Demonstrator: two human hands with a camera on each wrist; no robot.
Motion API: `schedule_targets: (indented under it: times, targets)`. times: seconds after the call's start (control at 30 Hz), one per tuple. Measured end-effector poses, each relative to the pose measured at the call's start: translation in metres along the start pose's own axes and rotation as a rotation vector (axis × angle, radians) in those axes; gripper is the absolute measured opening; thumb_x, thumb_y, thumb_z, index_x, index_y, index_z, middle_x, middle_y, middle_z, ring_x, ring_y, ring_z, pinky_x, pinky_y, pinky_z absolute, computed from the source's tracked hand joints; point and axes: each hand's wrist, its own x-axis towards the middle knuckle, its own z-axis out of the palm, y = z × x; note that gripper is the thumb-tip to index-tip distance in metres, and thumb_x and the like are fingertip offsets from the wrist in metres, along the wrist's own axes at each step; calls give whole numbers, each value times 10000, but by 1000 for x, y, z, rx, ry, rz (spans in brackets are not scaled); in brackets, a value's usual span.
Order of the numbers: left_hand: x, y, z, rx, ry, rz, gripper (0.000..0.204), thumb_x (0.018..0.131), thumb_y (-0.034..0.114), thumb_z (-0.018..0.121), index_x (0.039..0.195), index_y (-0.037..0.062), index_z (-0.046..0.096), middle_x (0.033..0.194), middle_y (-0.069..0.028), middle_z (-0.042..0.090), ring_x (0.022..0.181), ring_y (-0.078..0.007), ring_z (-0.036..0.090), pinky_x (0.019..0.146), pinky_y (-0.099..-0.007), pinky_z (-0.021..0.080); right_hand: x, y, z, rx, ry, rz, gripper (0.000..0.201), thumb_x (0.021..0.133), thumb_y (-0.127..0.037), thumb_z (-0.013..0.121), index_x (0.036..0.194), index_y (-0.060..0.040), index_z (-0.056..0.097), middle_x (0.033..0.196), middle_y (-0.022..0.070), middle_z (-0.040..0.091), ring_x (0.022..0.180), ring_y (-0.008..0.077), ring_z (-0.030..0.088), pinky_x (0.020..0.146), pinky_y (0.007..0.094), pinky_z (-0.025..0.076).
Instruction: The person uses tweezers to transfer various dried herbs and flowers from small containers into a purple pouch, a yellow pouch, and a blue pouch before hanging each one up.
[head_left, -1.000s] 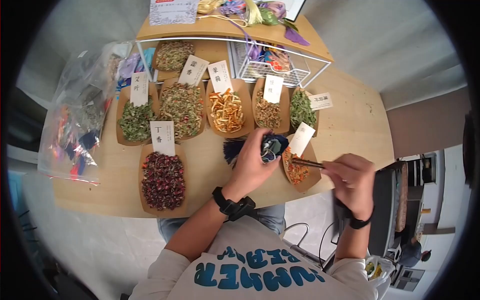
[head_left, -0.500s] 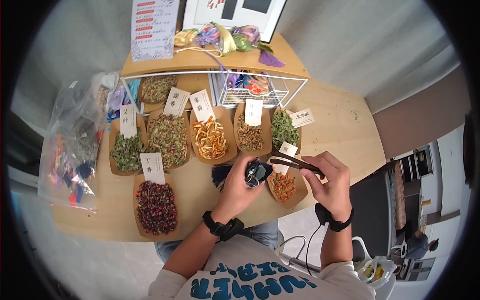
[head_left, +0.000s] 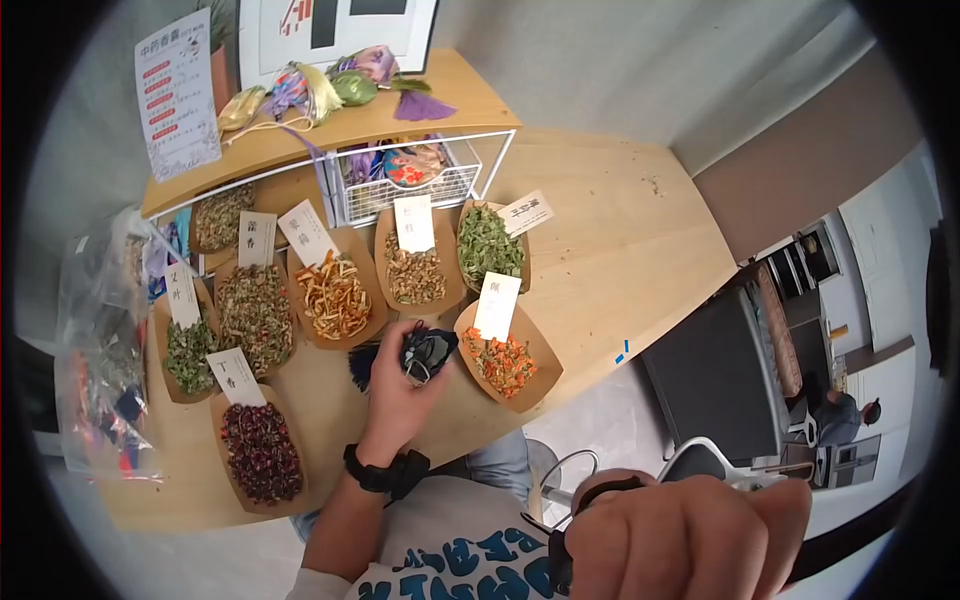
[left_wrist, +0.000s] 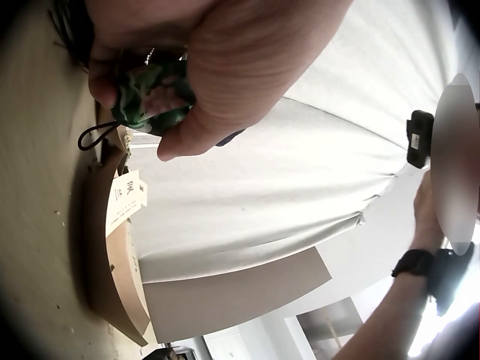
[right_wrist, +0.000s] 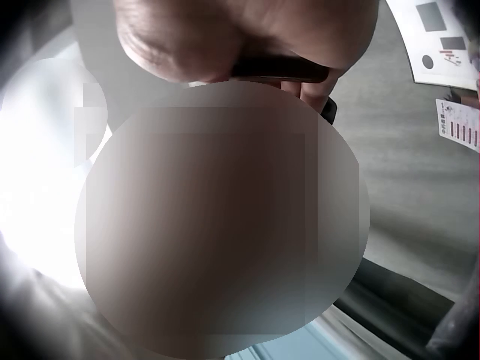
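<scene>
My left hand grips a small dark patterned drawstring pouch, its open top turned up and a navy tassel hanging off its far side. In the left wrist view the pouch shows green and pink cloth with a dark cord loop. Just right of it lies a kraft paper tray of orange dried petals with a label card. My right hand, raised close before the head camera, holds dark tweezers, mostly hidden by its curled fingers.
More labelled paper trays hold green leaves, brown bits, orange peel strips and dark red buds. Behind them stands a wooden shelf with finished sachets and a wire basket. A clear plastic bag lies at left.
The right hand with the tweezers went from the orange petals to the pouch's mouth, then up near the head. The left hand keeps hold of the pouch. The head view has turned right.
</scene>
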Motion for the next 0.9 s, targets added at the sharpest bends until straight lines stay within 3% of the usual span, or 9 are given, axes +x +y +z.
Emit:
schedule_targets:
  times: [0.07, 0.2, 0.3, 0.4, 0.53, 0.7, 0.8, 0.83, 0.9]
  targets:
    - [1, 4, -4, 59, -41, 23, 610, 857, -42, 847, 1385, 31, 549, 1309, -79, 659, 1219, -156, 646, 1068, -317, 514, -22, 1, 21, -6, 199, -97, 220, 1136, -83, 553, 921, -66, 508, 810, 134, 746, 613, 231, 730, 525, 286, 584]
    - [2, 7, -2, 50, -54, 21, 599, 859, -27, 846, 1377, 32, 552, 1302, -77, 662, 1211, -161, 654, 1068, -320, 511, 22, -20, -13, -62, -411, 176, 263, 1042, 26, 676, 852, -63, 518, 874, 136, 777, 635, 226, 733, 588, 316, 606]
    - [1, 9, -3, 44, -51, 6, 591, 862, -19, 845, 1371, 32, 550, 1298, -78, 663, 1214, -165, 657, 1069, -321, 509, 11, -14, -2, -94, -441, 220, 248, 1039, 36, 670, 857, -59, 531, 874, 128, 782, 656, 226, 746, 613, 322, 613]
    - [2, 9, -2, 32, -46, 11, 582, 864, -15, 845, 1365, 32, 553, 1292, -75, 663, 1214, -163, 655, 1068, -321, 509, -4, -2, 20, -169, 88, -59, 249, 1034, 36, 670, 848, -66, 539, 881, 119, 789, 675, 229, 762, 612, 317, 614]
    - [2, 7, -3, 21, -36, 31, 575, 865, -12, 846, 1359, 33, 557, 1291, -71, 662, 1210, -157, 651, 1070, -319, 510, 8, 7, -18, -54, -418, -26, 240, 1014, 44, 689, 872, -73, 534, 886, 115, 792, 701, 235, 777, 637, 315, 624]
    - [1, 6, -2, 17, -52, 21, 587, 864, -13, 850, 1368, 33, 552, 1306, -72, 657, 1214, -156, 648, 1074, -317, 509, -4, 24, -6, 102, -178, -322, 194, 1027, 25, 675, 917, -67, 544, 912, 138, 795, 786, 257, 788, 701, 334, 635]
    - [4, 8, 0, -13, -51, 14, 597, 861, -14, 855, 1373, 30, 551, 1314, -74, 656, 1232, -162, 648, 1084, -321, 508, 24, 45, -19, 152, -575, -296, 140, 1047, -1, 654, 949, -53, 570, 957, 158, 800, 853, 278, 789, 736, 353, 639]
    - [3, 8, 0, 14, -42, 24, 601, 859, -18, 853, 1375, 29, 550, 1312, -75, 658, 1235, -165, 650, 1085, -324, 509, 28, 74, -4, 275, -495, -640, 115, 1054, -11, 655, 971, -44, 584, 981, 163, 803, 861, 288, 788, 737, 355, 640]
    - [2, 7, -4, 50, -31, 28, 604, 857, -22, 852, 1377, 27, 548, 1311, -75, 660, 1238, -169, 652, 1087, -326, 510, 23, 33, -37, 169, -612, -439, 114, 1058, -46, 675, 980, -43, 592, 1012, 173, 808, 871, 302, 789, 751, 362, 643]
